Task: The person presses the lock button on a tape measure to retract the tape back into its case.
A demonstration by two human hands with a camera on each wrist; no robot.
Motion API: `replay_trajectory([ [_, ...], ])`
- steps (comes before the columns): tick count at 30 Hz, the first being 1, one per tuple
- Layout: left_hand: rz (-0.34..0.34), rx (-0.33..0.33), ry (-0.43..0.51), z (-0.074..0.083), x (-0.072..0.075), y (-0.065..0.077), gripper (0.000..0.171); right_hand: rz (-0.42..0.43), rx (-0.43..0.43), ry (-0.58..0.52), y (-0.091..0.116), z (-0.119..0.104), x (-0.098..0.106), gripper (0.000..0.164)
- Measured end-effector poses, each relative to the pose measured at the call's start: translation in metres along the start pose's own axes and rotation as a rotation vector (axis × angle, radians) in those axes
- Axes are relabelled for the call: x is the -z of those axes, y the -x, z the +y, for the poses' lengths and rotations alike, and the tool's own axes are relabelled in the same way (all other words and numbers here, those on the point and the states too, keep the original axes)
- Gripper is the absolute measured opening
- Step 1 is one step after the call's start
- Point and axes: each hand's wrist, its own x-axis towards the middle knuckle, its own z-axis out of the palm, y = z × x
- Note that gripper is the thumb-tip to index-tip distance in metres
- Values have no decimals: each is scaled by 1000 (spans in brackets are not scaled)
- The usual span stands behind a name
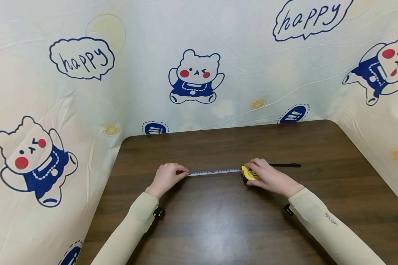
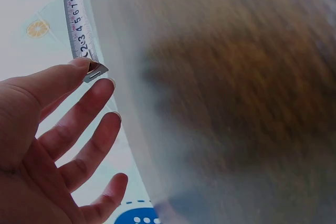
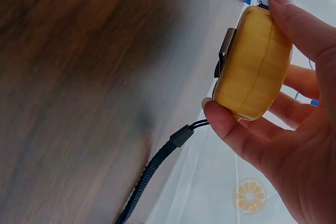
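Observation:
A yellow tape measure is gripped by my right hand, its case tilted close over the table. Between the two hands runs its white blade, pulled out straight. My left hand pinches the blade's free end between thumb and index finger. In the left wrist view the metal end hook sticks out past the thumb, while the other fingers are spread. The right wrist view shows the yellow case held by thumb and fingers, with a metal belt clip and a black wrist strap.
Under both hands lies a dark brown wooden table with rounded back corners. A pale curtain printed with bears and "happy" bubbles encloses the back and sides. Black wrist devices sit at both cuffs.

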Motion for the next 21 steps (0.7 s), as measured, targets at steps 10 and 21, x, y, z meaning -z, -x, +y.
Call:
replay_trajectory([
  [10,-3,0,0,5,-1,-5,9,10,2,-3,-1,-2,-2,54],
  [21,-15,-3,-8,13,-5,-9,9,3,4,-1,-5,-5,-5,54],
])
